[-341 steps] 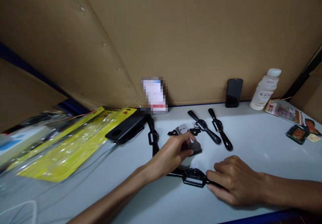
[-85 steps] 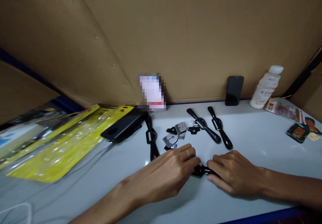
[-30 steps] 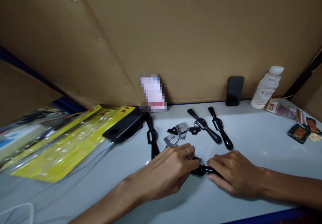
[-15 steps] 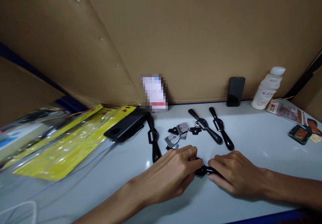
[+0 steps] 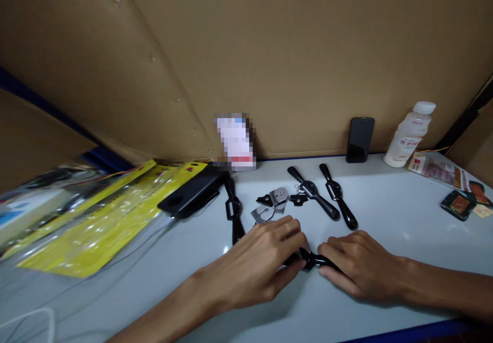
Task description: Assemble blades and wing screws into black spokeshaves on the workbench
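Note:
My right hand [image 5: 358, 265] is wrapped round one handle of a black metal spokeshave [image 5: 320, 261], low over the table. At the tool's middle, the fingers of my left hand [image 5: 269, 255] are closed on its body, and they hide part of it and whatever small piece may be between them. Just beyond that hand lie grey steel blades [image 5: 280, 195] with slots and a black cap plate [image 5: 298, 199]. Three more spokeshaves rest on the table: one on the left [image 5: 233, 207], one behind my hands [image 5: 314, 191] and one further right [image 5: 339, 195].
Yellow-edged clear packaging [image 5: 100, 230] and a black device [image 5: 192, 194] cover the left side of the white table [image 5: 231, 317]. A blurred-out screen [image 5: 235, 140], a dark phone [image 5: 360, 140] and a plastic bottle [image 5: 409, 136] stand at the cardboard wall [image 5: 292, 65]. Food packets [image 5: 458, 204] lie right.
The fingers of my left hand have shifted slightly, with the thumb now stretched further along the spokeshave's middle. My right hand keeps its grip on the handle.

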`<state>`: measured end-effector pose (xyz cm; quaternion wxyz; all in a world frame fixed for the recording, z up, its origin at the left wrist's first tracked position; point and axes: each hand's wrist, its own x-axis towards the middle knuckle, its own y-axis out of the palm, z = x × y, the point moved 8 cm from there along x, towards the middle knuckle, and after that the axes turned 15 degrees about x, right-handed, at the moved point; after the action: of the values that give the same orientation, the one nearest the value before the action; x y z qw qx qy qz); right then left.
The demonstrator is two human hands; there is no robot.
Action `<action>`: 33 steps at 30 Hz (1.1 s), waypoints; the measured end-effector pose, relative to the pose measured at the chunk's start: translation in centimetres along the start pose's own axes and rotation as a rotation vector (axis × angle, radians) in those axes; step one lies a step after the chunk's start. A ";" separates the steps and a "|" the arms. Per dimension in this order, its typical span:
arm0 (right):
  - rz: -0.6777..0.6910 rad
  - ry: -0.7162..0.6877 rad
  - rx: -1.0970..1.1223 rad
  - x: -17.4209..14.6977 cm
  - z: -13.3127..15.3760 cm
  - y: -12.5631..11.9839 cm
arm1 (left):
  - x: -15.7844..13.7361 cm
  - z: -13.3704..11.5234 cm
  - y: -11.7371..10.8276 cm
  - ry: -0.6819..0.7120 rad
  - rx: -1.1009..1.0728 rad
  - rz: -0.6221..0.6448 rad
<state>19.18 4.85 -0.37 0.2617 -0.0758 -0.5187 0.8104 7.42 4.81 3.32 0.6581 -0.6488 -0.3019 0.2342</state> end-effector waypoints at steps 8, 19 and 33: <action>0.005 0.008 -0.001 0.1 -0.1 0.0 | 0.0 0.3 0.5 -0.017 0.121 0.021; 0.007 0.002 0.024 0.1 -0.1 -0.1 | 0.0 0.9 -0.7 0.006 -0.139 -0.031; 0.024 -0.019 -0.016 0.1 0.2 -0.1 | -0.4 2.2 0.5 -0.014 -0.060 0.129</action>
<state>19.02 4.76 -0.20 0.2464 -0.0763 -0.5268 0.8099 5.65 6.09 2.71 0.6197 -0.6848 -0.2708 0.2713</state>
